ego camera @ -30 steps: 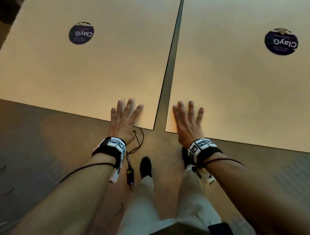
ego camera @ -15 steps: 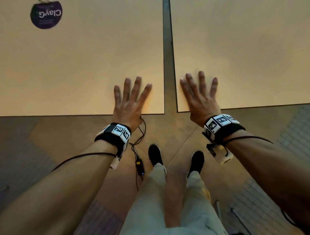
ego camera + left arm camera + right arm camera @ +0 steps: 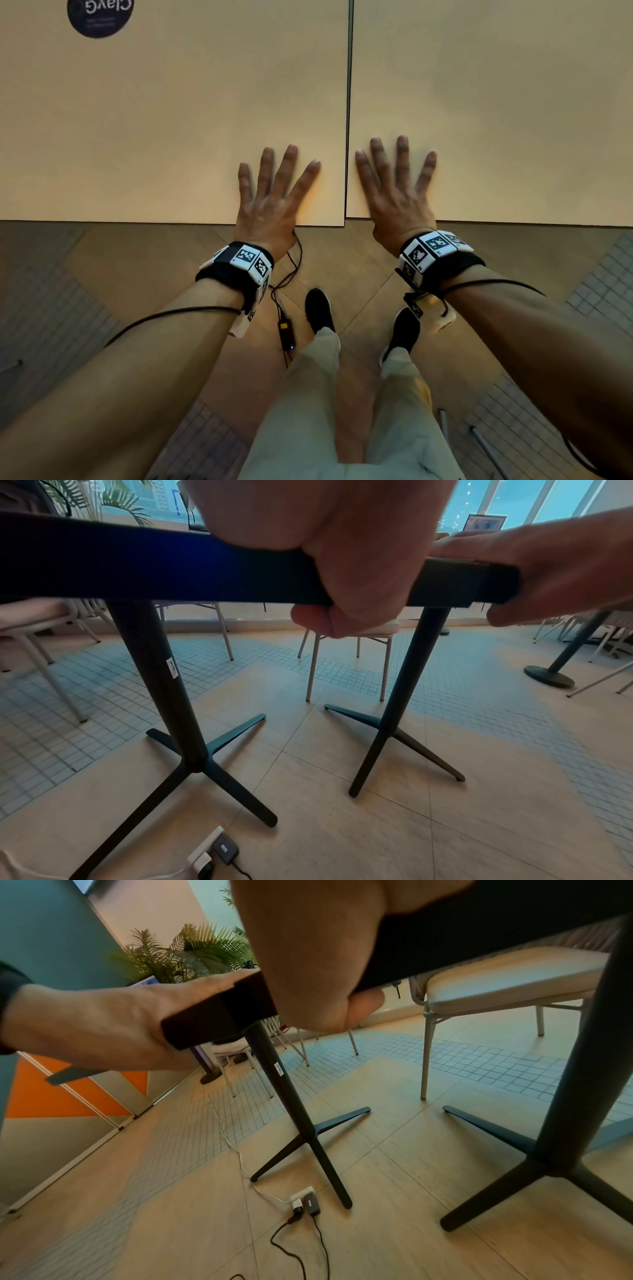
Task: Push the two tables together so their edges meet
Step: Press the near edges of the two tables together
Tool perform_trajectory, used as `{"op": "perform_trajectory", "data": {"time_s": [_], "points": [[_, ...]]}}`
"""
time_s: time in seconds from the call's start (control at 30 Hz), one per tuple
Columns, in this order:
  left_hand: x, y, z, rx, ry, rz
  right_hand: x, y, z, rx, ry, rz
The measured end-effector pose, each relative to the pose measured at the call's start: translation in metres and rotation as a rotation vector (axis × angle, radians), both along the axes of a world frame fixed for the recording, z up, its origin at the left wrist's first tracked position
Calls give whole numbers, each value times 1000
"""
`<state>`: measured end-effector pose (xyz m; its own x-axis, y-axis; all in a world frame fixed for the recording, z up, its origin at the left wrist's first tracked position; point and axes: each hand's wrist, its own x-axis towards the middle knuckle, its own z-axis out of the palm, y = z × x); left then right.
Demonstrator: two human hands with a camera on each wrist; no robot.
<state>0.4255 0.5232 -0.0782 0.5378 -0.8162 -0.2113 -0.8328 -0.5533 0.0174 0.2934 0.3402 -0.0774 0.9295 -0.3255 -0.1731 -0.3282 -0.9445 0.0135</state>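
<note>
Two beige tabletops lie side by side, the left table (image 3: 154,120) and the right table (image 3: 496,102), with only a thin dark seam (image 3: 348,102) between them. My left hand (image 3: 274,198) lies flat on the left table's near right corner, fingers spread. My right hand (image 3: 397,192) lies flat on the right table's near left corner. In the left wrist view my left hand (image 3: 342,561) hooks its thumb under the dark table edge (image 3: 137,569). In the right wrist view my right hand (image 3: 308,961) hooks its thumb under the other edge (image 3: 479,942) likewise.
Each table stands on a black pedestal with a cross base (image 3: 192,750) (image 3: 387,723). A power strip with a charger (image 3: 304,1202) and cables lies on the floor by the left base. White chairs (image 3: 346,647) stand behind the tables. My feet (image 3: 318,308) are just short of the table edge.
The wide gap between the two tabletops has closed to a thin seam. My hands have come closer together with the tables, and the near edges now line up.
</note>
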Motion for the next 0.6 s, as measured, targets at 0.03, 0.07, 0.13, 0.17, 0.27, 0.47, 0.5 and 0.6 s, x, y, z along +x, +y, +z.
{"op": "perform_trajectory", "data": {"time_s": [0.03,0.07,0.13,0.17,0.27,0.47,0.5,0.6], "points": [[0,0,0,0,-2,4,0,1,0,-3,-1,-3],[0,0,0,-1,-5,6,0,2,0,-6,0,-5],[-1,0,0,1,-6,7,-1,4,0,-8,5,-10],[-1,0,0,2,-2,10,-3,5,0,-6,4,-7],[0,-3,2,14,-1,16,-10,8,0,-6,9,6],[2,-9,2,5,-1,30,-18,11,1,7,8,19],[1,-8,2,4,-4,29,-17,12,1,9,5,14],[2,-8,-1,-2,-21,9,-16,12,0,-2,11,4]]}}
